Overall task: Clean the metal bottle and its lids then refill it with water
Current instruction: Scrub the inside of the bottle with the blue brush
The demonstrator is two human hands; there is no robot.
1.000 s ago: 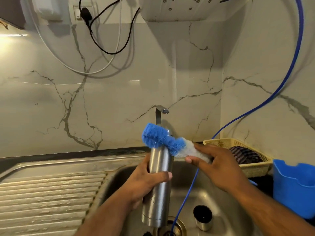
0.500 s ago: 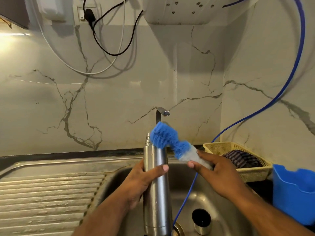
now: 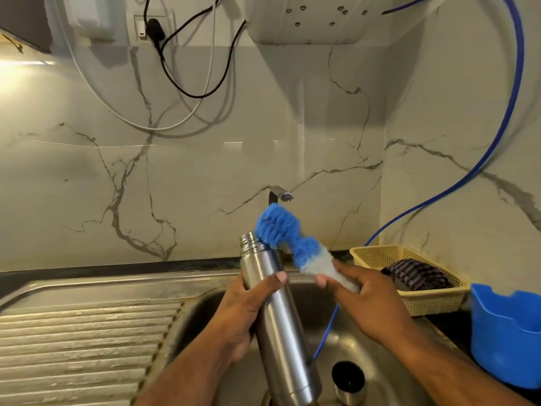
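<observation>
My left hand (image 3: 247, 312) grips a tall steel bottle (image 3: 278, 326) above the sink (image 3: 380, 373), its open threaded mouth tilted up and to the left. My right hand (image 3: 366, 300) holds the white end of a blue and white bottle brush (image 3: 288, 235). The blue head is outside the bottle, just right of the mouth and touching the neck. A steel lid with a dark inside (image 3: 348, 379) stands in the basin near the bottle's base.
A tap spout (image 3: 281, 196) juts from the marble wall just above the brush. A blue hose (image 3: 439, 197) runs down into the basin. A yellow basket (image 3: 433, 300) with a striped cloth and a blue tub (image 3: 506, 332) stand right; a ribbed drainboard (image 3: 82, 347) lies left.
The brush head has come off the bottle's mouth and moved right and up. The bottle's bare mouth now shows, and the bottle has tilted to the left.
</observation>
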